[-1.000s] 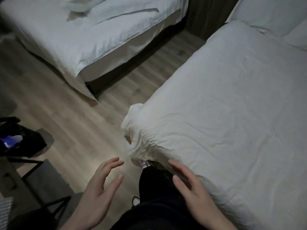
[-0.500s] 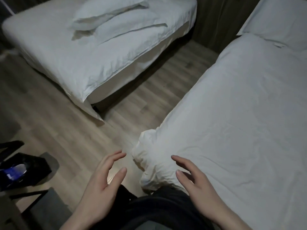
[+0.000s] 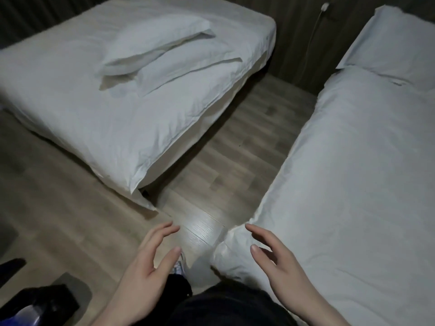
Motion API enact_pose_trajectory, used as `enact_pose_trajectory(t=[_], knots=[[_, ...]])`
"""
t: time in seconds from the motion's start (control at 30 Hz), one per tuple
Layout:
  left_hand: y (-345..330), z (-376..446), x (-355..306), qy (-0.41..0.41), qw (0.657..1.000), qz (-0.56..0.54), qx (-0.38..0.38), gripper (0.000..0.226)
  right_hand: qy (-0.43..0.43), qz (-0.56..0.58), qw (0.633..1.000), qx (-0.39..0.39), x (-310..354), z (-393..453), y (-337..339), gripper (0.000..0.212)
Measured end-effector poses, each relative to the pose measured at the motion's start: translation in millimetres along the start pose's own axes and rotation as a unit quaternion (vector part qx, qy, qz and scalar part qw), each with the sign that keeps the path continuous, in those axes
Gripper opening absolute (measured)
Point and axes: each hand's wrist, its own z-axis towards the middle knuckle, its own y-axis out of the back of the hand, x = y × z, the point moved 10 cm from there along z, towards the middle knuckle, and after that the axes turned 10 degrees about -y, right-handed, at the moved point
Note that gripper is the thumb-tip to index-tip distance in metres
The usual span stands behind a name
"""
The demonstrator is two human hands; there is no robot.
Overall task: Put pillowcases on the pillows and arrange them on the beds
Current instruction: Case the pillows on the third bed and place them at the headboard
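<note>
Left hand (image 3: 141, 276): low in the head view over the floor (image 3: 223, 165), fingers (image 3: 162, 234) spread and lightly curled, holding nothing.
Right hand (image 3: 280, 271): level with the left, above the near corner of the right bed (image 3: 353, 184); fingers loose and apart, nothing in them; whether they brush the sheet cannot be told.
Pillows, left bed: two white pillows (image 3: 164, 52) stacked and overlapping on the left bed (image 3: 82, 109), both apparently cased, lying mid-mattress, not at the head.
Pillow, right bed: one pillow (image 3: 395, 43) at the far head end, against the wall.
Key relation: stacked pair lies ahead and to the left of both hands, well apart from them, across the floor strip. Long axes run diagonally, from near-left to far-right. Left hand is the nearer.
Likely step: approach to the left bed to take up the stacked pair; a judgement only.
Change from earlier frame: view has lifted; both pillows and the wall behind now show in full, the right bed's pillow shows more, the dark bag (image 3: 40, 304) sits lower. Hands keep the same open pose.
</note>
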Motion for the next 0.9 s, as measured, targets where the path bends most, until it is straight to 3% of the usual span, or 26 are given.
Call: enact_pose_trajectory(t=[0.3, 0.47, 0.9], knots=[[80.1, 152.9, 4.1, -0.082, 0.993, 0.025, 0.084, 0.028, -0.043, 0.061, 0.992, -0.100, 55.7, 52.8, -35.1, 0.036], [82.2, 231.7, -6.3, -0.119, 0.986, 0.020, 0.117, 0.046, -0.066, 0.086, 0.985, -0.133, 72.4, 95.8, -29.6, 0.038], [82.4, 442.1, -3.8, -0.060, 0.994, 0.036, 0.088, 0.041, -0.035, 0.080, 0.994, -0.068, 198.3, 330.8, 53.9, 0.039]])
